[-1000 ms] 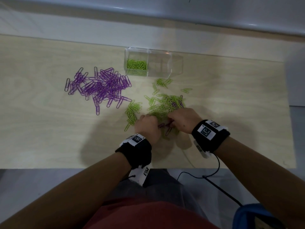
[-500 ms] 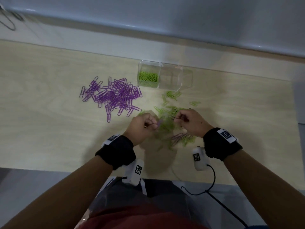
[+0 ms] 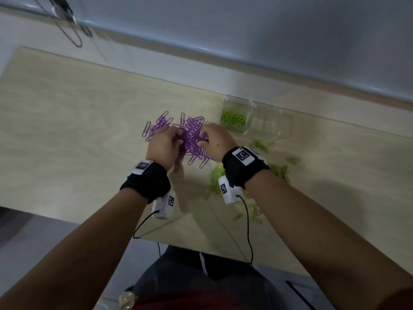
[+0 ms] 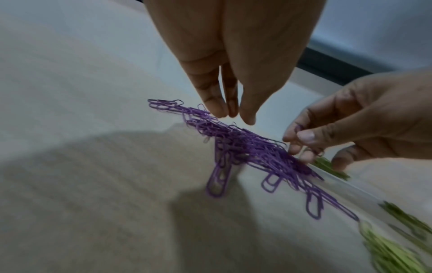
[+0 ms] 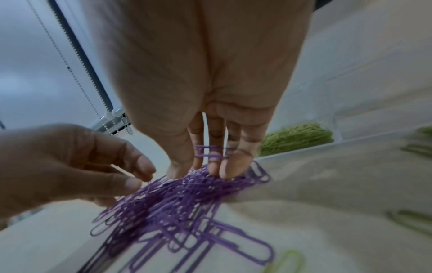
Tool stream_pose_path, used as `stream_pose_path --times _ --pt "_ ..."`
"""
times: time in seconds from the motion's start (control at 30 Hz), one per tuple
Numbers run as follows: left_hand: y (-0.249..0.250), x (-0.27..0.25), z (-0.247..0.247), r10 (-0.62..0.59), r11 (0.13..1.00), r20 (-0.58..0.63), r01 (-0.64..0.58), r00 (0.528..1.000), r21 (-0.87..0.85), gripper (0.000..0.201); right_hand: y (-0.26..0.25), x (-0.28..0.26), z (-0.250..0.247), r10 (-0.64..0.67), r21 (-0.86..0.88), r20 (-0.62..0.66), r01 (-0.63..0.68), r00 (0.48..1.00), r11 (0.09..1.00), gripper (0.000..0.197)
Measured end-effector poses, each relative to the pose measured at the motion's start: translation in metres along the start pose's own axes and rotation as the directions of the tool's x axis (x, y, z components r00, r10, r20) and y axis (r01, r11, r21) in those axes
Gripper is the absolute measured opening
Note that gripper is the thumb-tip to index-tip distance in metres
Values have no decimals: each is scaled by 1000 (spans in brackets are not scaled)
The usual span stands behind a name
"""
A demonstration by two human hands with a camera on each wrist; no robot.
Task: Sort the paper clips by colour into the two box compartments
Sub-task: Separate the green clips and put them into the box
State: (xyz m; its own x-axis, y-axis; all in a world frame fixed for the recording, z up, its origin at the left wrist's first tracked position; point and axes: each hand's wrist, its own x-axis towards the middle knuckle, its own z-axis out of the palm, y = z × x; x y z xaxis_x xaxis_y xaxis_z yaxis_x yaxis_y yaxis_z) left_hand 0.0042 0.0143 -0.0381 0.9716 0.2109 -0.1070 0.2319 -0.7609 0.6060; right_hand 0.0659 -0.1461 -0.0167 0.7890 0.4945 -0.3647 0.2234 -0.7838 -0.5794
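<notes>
A heap of purple paper clips [image 3: 190, 135] lies on the wooden table, left of the clear two-compartment box [image 3: 283, 133]. The box's left compartment holds green clips [image 3: 233, 118]; its right compartment shows none. Both hands are over the purple heap. My left hand [image 4: 233, 112] points straight fingers down at the heap's far end and holds nothing that I can see. My right hand [image 5: 203, 171] touches the heap's box side with a purple clip [image 5: 210, 153] caught across its fingers; in the left wrist view it pinches that purple clip [image 4: 299, 128]. Loose green clips [image 3: 279, 171] lie under and right of my right wrist.
More green clips [image 3: 262, 144] are scattered in front of the box. The table's near edge [image 3: 223, 253] runs close to my body, with cables hanging over it. A white ledge and a window with a bead chain [image 3: 73, 34] lie behind the table.
Both hands left the green heap and moved left and farther away onto the purple heap. The head view swung, so the box now sits right of centre.
</notes>
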Motion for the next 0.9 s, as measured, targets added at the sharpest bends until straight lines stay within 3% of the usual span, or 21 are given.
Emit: stream_pose_path --times 0.1,0.2,0.33,0.43,0.6,0.67,0.8,0.9 --pt "7 -17 7 139 990 -15 -139 990 8 21 15 -13 -3 -20 -41 -16 19 1000 999 27" --pt "19 -42 26 250 968 154 -244 956 -54 23 45 -41 -11 0 -30 -103 -4 995 1000 31" --pt "32 -65 55 265 958 431 -287 863 -14 77 92 -82 -16 129 6 -169 -130 977 991 30" --pt "40 -67 67 198 952 504 -288 841 106 103 113 -100 -17 210 12 -242 -213 947 977 36" --pt "48 -63 78 251 930 513 -351 821 106 88 121 -93 -22 311 -19 -400 -348 862 937 36" --pt "53 -61 82 280 927 506 -367 816 80 84 120 -84 -23 370 -31 -409 -418 834 908 33" --pt "58 -58 86 309 927 468 -371 828 44 82 117 -73 -19 347 -130 -288 -396 892 909 35" --pt "57 -58 88 306 933 448 -359 840 38 81 115 -78 -12 160 -233 -150 -192 976 953 50"
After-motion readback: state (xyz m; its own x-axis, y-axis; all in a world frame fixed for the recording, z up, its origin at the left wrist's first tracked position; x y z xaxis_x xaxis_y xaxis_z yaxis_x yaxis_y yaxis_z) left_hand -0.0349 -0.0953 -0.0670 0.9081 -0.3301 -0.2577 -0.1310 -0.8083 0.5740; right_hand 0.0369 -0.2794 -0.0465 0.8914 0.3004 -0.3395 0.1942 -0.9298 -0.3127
